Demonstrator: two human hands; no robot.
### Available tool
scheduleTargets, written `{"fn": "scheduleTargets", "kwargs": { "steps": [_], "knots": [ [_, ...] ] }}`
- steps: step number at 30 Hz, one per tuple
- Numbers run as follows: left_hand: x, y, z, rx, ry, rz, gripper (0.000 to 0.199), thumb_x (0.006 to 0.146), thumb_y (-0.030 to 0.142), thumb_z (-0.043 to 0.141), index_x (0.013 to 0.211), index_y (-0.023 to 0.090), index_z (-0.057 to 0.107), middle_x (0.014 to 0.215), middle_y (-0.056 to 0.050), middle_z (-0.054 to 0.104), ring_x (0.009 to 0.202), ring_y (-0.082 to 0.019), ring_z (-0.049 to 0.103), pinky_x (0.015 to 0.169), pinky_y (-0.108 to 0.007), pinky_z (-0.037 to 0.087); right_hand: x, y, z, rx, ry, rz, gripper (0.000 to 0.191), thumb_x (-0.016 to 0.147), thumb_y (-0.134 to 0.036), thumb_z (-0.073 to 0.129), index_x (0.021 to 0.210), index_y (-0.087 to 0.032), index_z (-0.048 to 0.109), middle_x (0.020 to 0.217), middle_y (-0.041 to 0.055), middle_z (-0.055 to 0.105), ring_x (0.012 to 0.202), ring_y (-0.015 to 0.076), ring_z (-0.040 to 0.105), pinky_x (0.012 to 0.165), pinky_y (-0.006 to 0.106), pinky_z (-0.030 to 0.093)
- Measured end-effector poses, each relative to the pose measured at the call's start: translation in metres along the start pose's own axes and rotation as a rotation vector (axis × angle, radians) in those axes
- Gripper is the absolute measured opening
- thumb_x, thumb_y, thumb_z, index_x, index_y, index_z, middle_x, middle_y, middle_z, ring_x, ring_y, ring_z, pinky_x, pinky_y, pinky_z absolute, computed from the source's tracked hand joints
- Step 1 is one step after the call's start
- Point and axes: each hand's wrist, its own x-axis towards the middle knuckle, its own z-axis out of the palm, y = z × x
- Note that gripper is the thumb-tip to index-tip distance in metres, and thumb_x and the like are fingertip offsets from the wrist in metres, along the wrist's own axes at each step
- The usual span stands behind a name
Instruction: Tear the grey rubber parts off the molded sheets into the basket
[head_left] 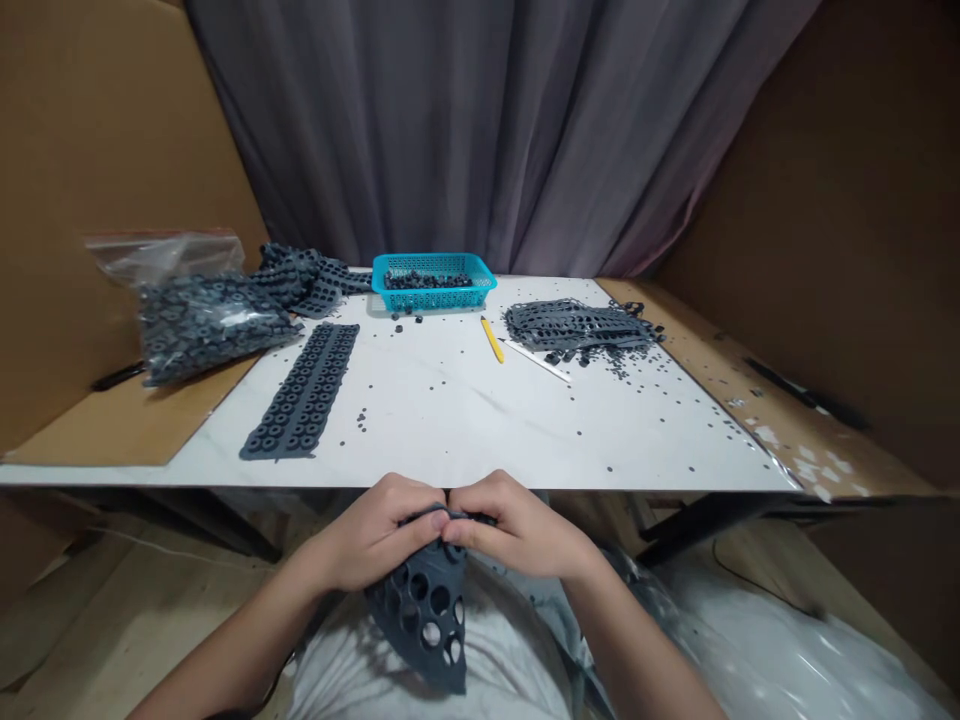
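My left hand [396, 528] and my right hand [504, 522] meet just in front of the table's near edge. Both are closed on a dark grey perforated rubber sheet [426, 615], thumbs side by side on top. Its lower end hangs down over my lap and shows open round holes. The upper part is bent and mostly hidden under my fingers. On the table to the left lies a flat sheet of the same material [304, 390], with rows of ring-shaped pieces still in it.
A blue basket [435, 298] holds small dark pieces. Left of it are a filled zip bag [210, 325] and piled sheets [300, 275]. A yellow cutter-like tool [492, 340], a white stick [536, 360] and punched-out sheets [574, 325] lie right, among scattered bits on the white table [465, 430].
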Motion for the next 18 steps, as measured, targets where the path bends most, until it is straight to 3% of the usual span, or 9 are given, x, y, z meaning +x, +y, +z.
{"fn": "scheduleTargets", "kwargs": {
  "steps": [3,7,9,12,15,18],
  "knots": [
    [-0.003,-0.003,-0.001,-0.117,-0.048,-0.056,0.04,0.088,0.045,0.035,0.059,0.018,0.04,0.057,0.002,0.034,0.055,-0.012,0.033,0.052,-0.025,0.026,0.002,-0.003,0.003,-0.019,-0.036,-0.029,0.036,0.09,-0.035,0.041,0.061,-0.015,0.049,0.054,-0.0054,0.033,0.049,0.0067,0.03,0.046,0.019,0.027],
    [-0.004,-0.005,0.001,-0.308,-0.123,-0.194,0.044,0.081,0.049,0.048,0.053,0.017,0.038,0.053,0.004,0.027,0.05,-0.009,0.023,0.046,-0.024,0.017,0.001,-0.008,0.002,-0.039,-0.07,-0.038,0.035,0.089,-0.031,0.042,0.058,-0.016,0.047,0.054,-0.005,0.033,0.048,0.0069,0.03,0.047,0.021,0.026],
    [-0.002,-0.006,0.009,-0.45,-0.081,-0.243,0.049,0.078,0.053,0.052,0.049,0.017,0.037,0.049,0.005,0.025,0.047,-0.008,0.02,0.044,-0.024,0.014,0.001,-0.008,0.002,0.026,-0.072,-0.03,0.035,0.088,-0.032,0.043,0.057,-0.016,0.046,0.054,-0.005,0.033,0.048,0.0069,0.029,0.047,0.021,0.025],
    [0.006,-0.006,0.027,-0.693,0.262,-0.294,0.052,0.069,0.061,0.057,0.048,0.016,0.041,0.047,0.005,0.029,0.046,-0.007,0.024,0.044,-0.022,0.02,0.005,0.001,0.008,0.223,0.068,-0.033,0.038,0.087,-0.036,0.045,0.055,-0.016,0.043,0.052,-0.0053,0.03,0.048,0.0068,0.026,0.046,0.021,0.024],
    [0.017,-0.004,0.045,-0.891,0.627,-0.347,0.052,0.058,0.063,0.065,0.049,0.016,0.043,0.047,0.006,0.035,0.046,-0.007,0.029,0.046,-0.02,0.027,0.012,0.012,0.029,0.424,0.415,-0.03,0.039,0.085,-0.038,0.049,0.054,-0.016,0.042,0.051,-0.0052,0.03,0.049,0.0073,0.025,0.046,0.021,0.023],
    [0.026,-0.001,0.053,-1.01,0.809,-0.401,0.049,0.053,0.058,0.072,0.05,0.016,0.046,0.047,0.006,0.04,0.045,-0.007,0.035,0.045,-0.02,0.031,0.023,0.021,0.053,0.576,0.763,0.027,0.04,0.082,-0.043,0.052,0.054,-0.017,0.039,0.051,-0.0054,0.03,0.049,0.0079,0.024,0.045,0.022,0.022]
  ]
}}
